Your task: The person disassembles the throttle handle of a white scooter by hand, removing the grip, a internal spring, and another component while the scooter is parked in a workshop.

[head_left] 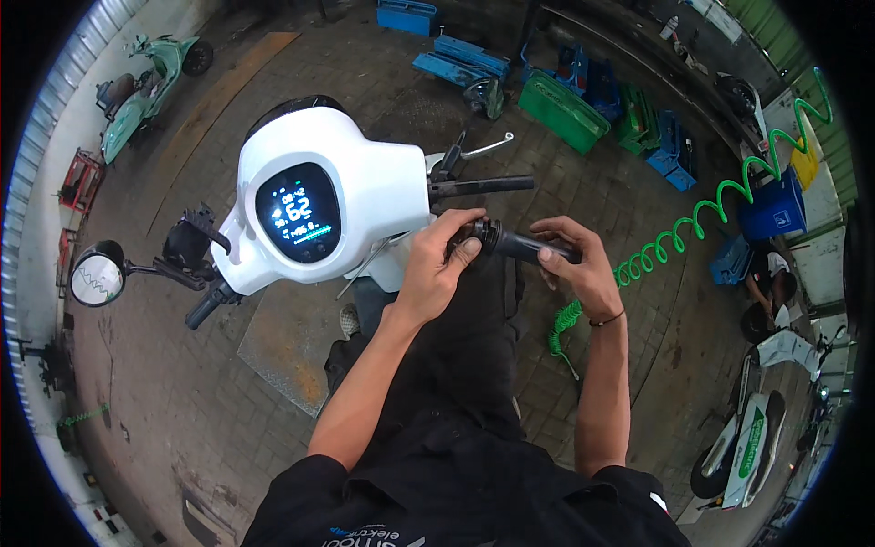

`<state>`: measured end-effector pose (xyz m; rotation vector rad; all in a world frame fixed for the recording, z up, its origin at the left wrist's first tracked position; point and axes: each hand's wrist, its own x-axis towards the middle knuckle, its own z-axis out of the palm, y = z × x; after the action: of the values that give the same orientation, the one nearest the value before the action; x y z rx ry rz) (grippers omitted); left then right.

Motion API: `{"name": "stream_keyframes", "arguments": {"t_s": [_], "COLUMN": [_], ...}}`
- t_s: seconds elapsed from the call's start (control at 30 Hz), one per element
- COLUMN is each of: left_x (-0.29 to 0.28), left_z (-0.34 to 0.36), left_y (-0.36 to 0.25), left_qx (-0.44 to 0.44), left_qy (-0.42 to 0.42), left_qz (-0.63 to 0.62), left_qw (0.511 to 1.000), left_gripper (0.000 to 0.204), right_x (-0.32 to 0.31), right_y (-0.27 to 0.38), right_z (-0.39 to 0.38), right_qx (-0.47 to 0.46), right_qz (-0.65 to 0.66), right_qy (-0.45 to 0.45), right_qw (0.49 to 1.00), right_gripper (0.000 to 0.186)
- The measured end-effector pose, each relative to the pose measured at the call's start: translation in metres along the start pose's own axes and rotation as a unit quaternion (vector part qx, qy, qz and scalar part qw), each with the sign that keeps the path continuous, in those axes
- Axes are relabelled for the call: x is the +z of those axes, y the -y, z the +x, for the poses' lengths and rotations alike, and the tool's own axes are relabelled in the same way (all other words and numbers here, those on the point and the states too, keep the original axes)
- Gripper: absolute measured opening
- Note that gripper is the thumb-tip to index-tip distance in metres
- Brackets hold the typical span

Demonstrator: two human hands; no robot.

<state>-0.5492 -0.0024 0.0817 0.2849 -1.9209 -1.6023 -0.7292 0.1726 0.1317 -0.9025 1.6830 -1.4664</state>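
Observation:
Both my hands hold a black throttle grip [521,245] level in front of me, apart from the scooter. My left hand [430,270] pinches its collar end between thumb and fingers. My right hand [588,273] is wrapped round the other end of the sleeve. Just beyond it, the bare dark handlebar tube [492,185] sticks out to the right from the white scooter's front cover [378,178]. A silver brake lever [488,146] sits above that tube. Set into the cover is a lit display [298,214].
Left of the cover are the other handlebar grip [210,304] and a round mirror [97,273]. A green coiled hose [670,244] hangs at the right. Green [563,109] and blue toolboxes [460,59] stand at the back. Another person [773,284] crouches at the far right, near a parked scooter [746,447].

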Motion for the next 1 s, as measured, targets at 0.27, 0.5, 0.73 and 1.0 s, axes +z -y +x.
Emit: {"name": "stream_keyframes", "arguments": {"t_s": [0.27, 0.5, 0.73, 1.0], "left_x": [-0.002, -0.007, -0.017, -0.025], "left_z": [-0.001, -0.004, 0.006, 0.002], "left_y": [0.0, 0.007, -0.013, -0.014], "left_qx": [0.01, -0.03, -0.012, 0.027], "left_qy": [-0.006, -0.003, 0.033, 0.103], "left_qz": [-0.021, -0.023, 0.022, -0.033], "left_qw": [1.0, 0.999, 0.999, 0.994], "left_gripper": [0.041, 0.041, 0.044, 0.055], "right_x": [-0.005, 0.013, 0.014, 0.009], "right_y": [0.023, 0.022, 0.024, 0.024], "right_z": [-0.001, -0.002, 0.0, -0.005], "right_qx": [0.052, -0.085, -0.116, 0.092], "right_qz": [-0.026, -0.142, -0.178, -0.031], "right_qy": [0.048, 0.006, 0.033, 0.117], "right_qw": [0.997, 0.986, 0.977, 0.988], "right_gripper": [0.041, 0.042, 0.047, 0.051]}}
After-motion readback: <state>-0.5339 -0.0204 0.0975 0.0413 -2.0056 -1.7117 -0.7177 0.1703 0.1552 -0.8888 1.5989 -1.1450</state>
